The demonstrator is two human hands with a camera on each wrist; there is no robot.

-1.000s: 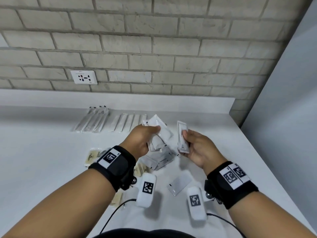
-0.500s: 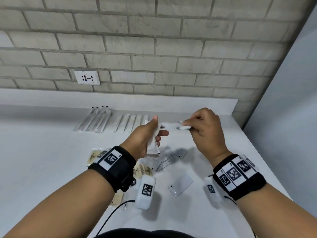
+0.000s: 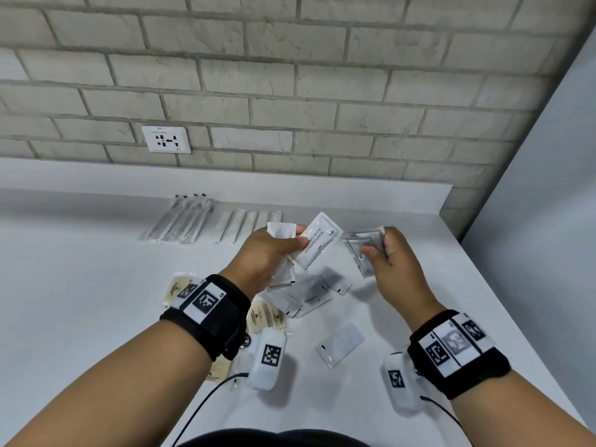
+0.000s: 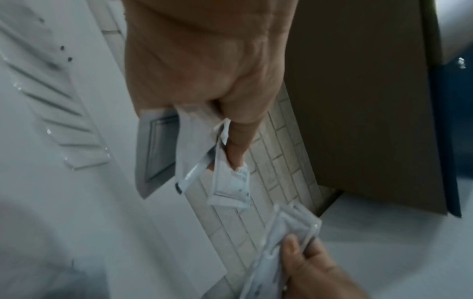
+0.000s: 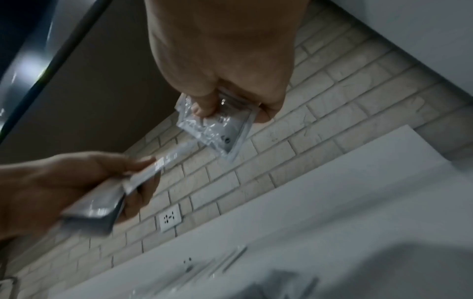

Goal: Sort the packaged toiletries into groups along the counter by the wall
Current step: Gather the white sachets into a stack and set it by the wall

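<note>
Above the white counter (image 3: 80, 285) my left hand (image 3: 274, 250) grips several white sachets (image 4: 227, 186); the top one, a shampoo-with-conditioner sachet (image 3: 317, 240), faces up. My right hand (image 3: 383, 253) pinches a clear-wrapped packet (image 3: 364, 246), also visible in the right wrist view as a packet (image 5: 220, 129) between thumb and fingers. More white sachets (image 3: 306, 295) lie loose under the hands, one sachet (image 3: 340, 345) nearer me. Two rows are laid by the wall: dark-tipped long packets (image 3: 180, 221) and white flat sticks (image 3: 245, 224).
Yellowish soap packets (image 3: 267, 317) lie beside my left wrist, one packet (image 3: 179, 287) further left. A wall socket (image 3: 166, 139) sits in the brick wall. A grey panel (image 3: 548, 188) bounds the counter on the right. Cables trail from the wrist cameras at the near edge.
The hands were close together, touching packets above the counter; now they are apart and lower. The left holds the sachets fanned face up, and the right has drawn back with the clear packet.
</note>
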